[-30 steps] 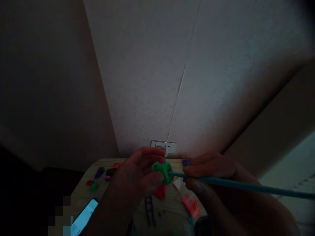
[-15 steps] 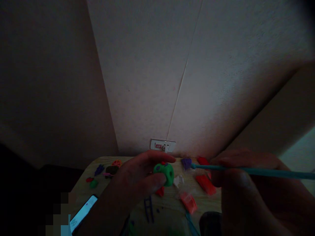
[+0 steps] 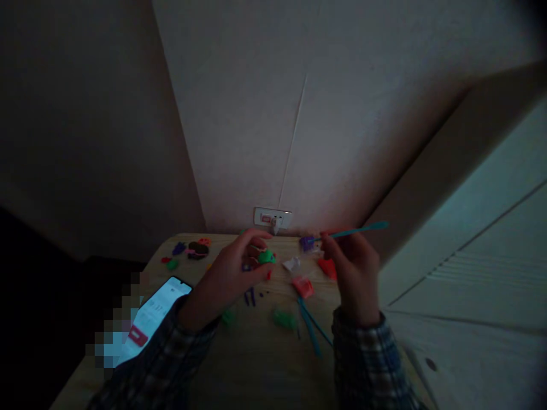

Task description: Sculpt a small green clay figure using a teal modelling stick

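My left hand [image 3: 239, 262] has its thumb and fingers curled around a small green clay figure [image 3: 265, 257] with little red and purple bits on it. Over the right part of the table, my right hand [image 3: 352, 259] pinches a thin turquoise modelling tool [image 3: 359, 229]. The tool's narrow end points left, at a purple clay lump [image 3: 307, 244] in clear wrap. Below the left hand lie purple clay strips [image 3: 250, 296]. Between the hands are a white clay piece [image 3: 292, 263] and a pack of coral-red clay [image 3: 302, 286].
A lit phone [image 3: 156, 316] lies at the left of the wooden table [image 3: 256, 364]. Small clay shapes, among them a brown one [image 3: 199, 250], sit at the back left. Green clay packs [image 3: 284, 319] and more turquoise tools [image 3: 311, 333] lie nearer me. A wall socket [image 3: 272, 218] is behind.
My view has pulled back, so more table and both sleeves show. The right hand with the tool now appears farther from the camera. The left hand has turned the green figure, hiding its hole.
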### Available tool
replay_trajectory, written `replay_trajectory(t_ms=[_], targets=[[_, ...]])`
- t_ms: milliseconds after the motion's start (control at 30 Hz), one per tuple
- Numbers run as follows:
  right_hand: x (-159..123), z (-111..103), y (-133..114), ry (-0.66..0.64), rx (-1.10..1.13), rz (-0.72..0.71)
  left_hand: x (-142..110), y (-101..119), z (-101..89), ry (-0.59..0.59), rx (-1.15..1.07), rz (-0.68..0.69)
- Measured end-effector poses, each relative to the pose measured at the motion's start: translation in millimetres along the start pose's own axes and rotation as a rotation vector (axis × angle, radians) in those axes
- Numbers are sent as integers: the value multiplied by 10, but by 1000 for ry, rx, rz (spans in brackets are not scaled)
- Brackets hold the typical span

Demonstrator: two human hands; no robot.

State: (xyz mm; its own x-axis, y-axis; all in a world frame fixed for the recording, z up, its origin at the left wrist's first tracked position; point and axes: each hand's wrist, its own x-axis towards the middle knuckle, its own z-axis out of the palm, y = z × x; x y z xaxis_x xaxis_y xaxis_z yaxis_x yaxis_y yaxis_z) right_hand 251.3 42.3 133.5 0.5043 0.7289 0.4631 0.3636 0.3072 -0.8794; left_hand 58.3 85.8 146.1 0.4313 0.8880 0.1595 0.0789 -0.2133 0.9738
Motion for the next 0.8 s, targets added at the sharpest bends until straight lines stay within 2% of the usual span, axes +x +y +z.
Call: replay_trajectory(t_ms=[67,167,267,333,467,667,800], targets=[[-92,-9,323,-86,-59,61,-58,-194,13,-33,-6,-33],[-267,7,720,-166,-37,178,-99,-475,16,-142,-147,-105],[-412,51,980,-225,96,279,-87,-674,33,-155,-315,-194],[-472,84,1088,-266,141,297,-71,-751,61,-160,-419,-236],[-520,129,1171,-336,185,306,-64,-841,112,-232,-549,-305],[-547,147,1070,-382,161,290,-57,-1016,84,-174,-690,-358],[-556,157,1017,-398,99,286,-35,-1110,55,-176,-734,-363]])
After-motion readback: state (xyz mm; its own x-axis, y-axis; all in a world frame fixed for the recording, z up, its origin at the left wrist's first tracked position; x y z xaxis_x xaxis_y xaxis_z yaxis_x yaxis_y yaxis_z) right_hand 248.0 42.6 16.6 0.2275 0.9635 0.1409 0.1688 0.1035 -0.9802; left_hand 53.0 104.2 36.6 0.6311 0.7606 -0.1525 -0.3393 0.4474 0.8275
